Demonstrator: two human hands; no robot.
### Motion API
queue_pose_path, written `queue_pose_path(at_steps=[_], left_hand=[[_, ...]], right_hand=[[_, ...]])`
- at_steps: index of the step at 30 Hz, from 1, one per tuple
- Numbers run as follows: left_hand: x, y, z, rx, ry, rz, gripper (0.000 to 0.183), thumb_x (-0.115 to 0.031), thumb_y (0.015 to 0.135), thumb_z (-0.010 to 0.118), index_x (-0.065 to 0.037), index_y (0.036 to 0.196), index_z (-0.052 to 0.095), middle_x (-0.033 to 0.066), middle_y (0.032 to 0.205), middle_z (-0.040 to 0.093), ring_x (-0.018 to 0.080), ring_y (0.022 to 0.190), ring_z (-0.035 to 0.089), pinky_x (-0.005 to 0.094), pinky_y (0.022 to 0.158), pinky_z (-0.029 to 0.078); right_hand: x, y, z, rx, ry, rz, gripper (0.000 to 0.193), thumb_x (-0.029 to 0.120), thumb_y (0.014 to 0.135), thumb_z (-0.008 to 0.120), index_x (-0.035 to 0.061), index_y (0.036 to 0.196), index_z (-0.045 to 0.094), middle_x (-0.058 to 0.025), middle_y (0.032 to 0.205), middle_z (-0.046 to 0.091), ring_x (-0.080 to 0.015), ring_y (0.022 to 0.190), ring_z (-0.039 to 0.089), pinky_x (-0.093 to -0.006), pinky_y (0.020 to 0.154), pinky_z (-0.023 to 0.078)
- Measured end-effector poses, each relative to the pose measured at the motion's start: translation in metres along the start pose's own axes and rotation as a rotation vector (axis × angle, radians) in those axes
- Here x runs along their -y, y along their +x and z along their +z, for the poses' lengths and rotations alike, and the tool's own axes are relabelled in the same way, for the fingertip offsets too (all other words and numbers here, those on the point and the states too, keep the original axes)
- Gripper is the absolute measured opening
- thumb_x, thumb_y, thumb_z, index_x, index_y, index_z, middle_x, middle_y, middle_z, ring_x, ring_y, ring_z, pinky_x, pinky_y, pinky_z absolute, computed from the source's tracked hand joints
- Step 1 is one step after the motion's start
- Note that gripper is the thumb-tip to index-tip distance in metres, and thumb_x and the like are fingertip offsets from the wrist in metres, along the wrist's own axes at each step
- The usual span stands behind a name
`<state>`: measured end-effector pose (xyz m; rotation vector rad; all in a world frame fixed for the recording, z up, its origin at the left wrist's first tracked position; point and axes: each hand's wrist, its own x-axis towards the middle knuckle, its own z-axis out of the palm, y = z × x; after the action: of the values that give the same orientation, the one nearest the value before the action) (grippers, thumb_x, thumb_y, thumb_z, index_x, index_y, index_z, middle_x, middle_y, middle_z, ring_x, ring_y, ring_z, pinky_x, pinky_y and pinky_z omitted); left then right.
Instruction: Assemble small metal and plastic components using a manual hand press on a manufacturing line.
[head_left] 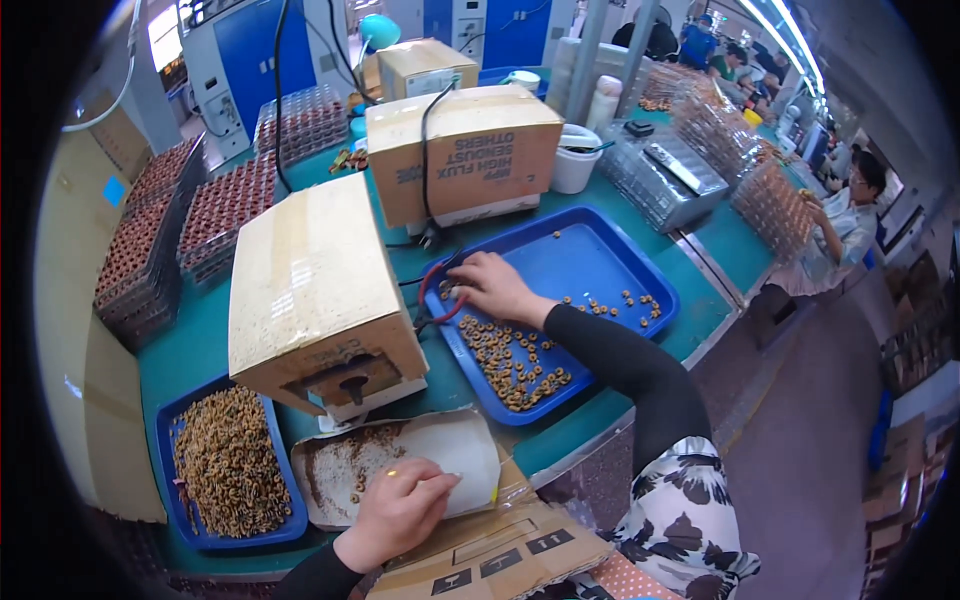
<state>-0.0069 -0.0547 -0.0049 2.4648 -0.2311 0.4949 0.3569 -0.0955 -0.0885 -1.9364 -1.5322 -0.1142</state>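
My right hand (494, 287) reaches into the left end of a blue tray (625, 232). Its fingers are bent beside the red curved handles (436, 314) of what looks like a hand tool; what they hold, if anything, is hidden. Small brown and dark rings (505, 360) lie scattered in the tray, thickest near its front. My left hand (402, 505) is closed, thumb and fingers pressed together, above a white sheet-lined shallow tray (462, 440) with brown crumbs and a few rings. I cannot make out anything in its pinch.
A cardboard-covered box (310, 270) with a front opening stands between the trays. Another blue tray (297, 515) holds heaped rings. Behind are a carton (470, 150), a white bucket (574, 170) and stacked plastic trays (225, 215). A person (845, 215) sits at the right.
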Motion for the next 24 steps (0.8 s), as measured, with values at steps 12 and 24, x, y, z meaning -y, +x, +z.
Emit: queue_pose_path(at_steps=[12,24], left_hand=[[-0.014,0.084,0.041,0.198,0.068,0.038,0.031,-0.012,0.078,0.064,-0.004,0.108,0.059,0.0127,0.105,0.057,0.0303,0.098,0.056,0.0405,0.08,0.048],[0.005,0.096,0.061,0.208,0.115,0.102,0.027,-0.012,0.078,0.064,-0.004,0.104,0.06,0.0115,0.1,0.059,0.0297,0.095,0.056,0.0388,0.079,0.049]], right_hand=[[0.028,-0.043,-0.025,0.248,0.099,-0.068,0.018,0.025,0.082,0.065,0.014,0.095,0.065,-0.0108,0.095,0.056,-0.0314,0.096,0.05,-0.0404,0.087,0.04],[-0.056,-0.136,-0.166,0.039,-0.403,0.375,0.029,0.022,0.085,0.061,0.0063,0.109,0.062,-0.0145,0.104,0.058,-0.0314,0.101,0.056,-0.0408,0.09,0.045]])
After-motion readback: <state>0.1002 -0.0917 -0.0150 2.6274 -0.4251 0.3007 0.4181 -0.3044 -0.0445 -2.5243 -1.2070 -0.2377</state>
